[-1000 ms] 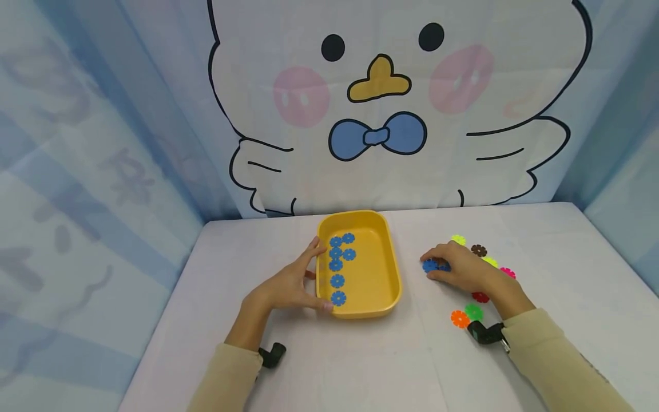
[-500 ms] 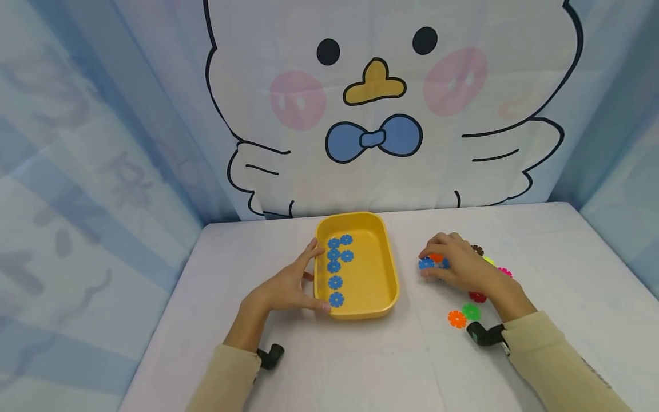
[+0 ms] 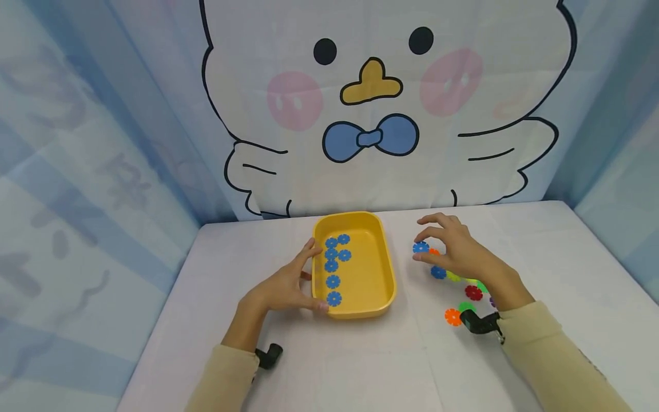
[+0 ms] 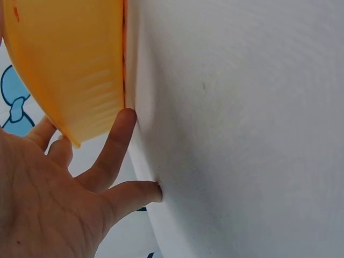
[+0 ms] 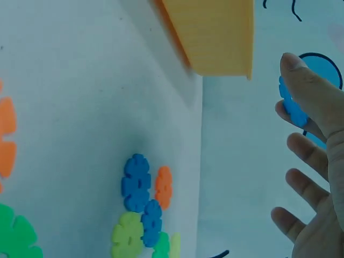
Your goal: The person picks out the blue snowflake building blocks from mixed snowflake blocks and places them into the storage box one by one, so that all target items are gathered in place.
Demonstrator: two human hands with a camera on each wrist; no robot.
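Note:
A yellow tray (image 3: 368,274) stands on the white table, with several blue flower-shaped discs (image 3: 332,281) along its left side. My left hand (image 3: 282,292) holds the tray's left edge, its thumb at the near corner and index finger over the rim. In the left wrist view, two other fingers spread below against the tray's underside edge and the table. Right of the tray, my right hand (image 3: 460,246) is raised a little above the table. It pinches a blue flower-shaped disc (image 5: 294,107) between thumb and index finger, while the other fingers are spread apart.
Below and beside my right hand lie loose flower discs: a blue one (image 3: 438,272), a red one (image 3: 473,292), an orange one (image 3: 453,317) and several others, partly hidden by the hand and forearm. A curtain with a cartoon bird (image 3: 370,171) hangs behind the table.
My right hand has lifted a blue disc from the pile and moved it up and slightly away, uncovering another blue disc. The left hand keeps its place on the tray.

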